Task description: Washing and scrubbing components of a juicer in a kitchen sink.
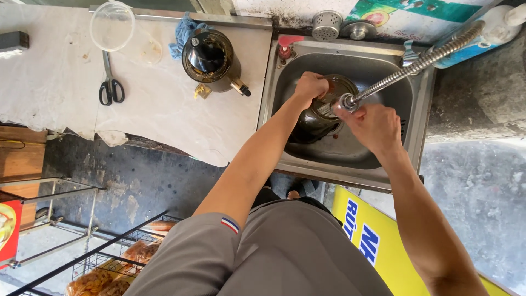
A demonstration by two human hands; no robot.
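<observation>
Steel sink [285, 93] set into the right end of a pale tabletop [55, 82], seen from straight above, with wet concrete floor below. Inside the basin lies a dark round bowl [320, 118], tilted so its opening faces the spray. The left hand [309, 86] has its fingers closed over the bowl's rim, apparently steadying it and rubbing inside. The right hand [372, 126] grips the spray head [346, 102] of a flexible metal hose [422, 61], fingers curled tight around it, aiming water into the bowl.

Just left of the sink, on the tabletop, stands a dark juicer-like body [211, 59] with a small spout, a blue cloth [183, 33] bunched behind it. Farther left lie black-handled scissors [110, 85] and a clear round plastic container [112, 24] near the back edge. On the sink's back ledge sit a perforated metal strainer [327, 24] and a metal cap beside it.

A colourful printed sign [405, 13], green and blue, runs along the wall behind the sink. Below the sink's front edge leans a yellow board [372, 241] with blue lettering.
</observation>
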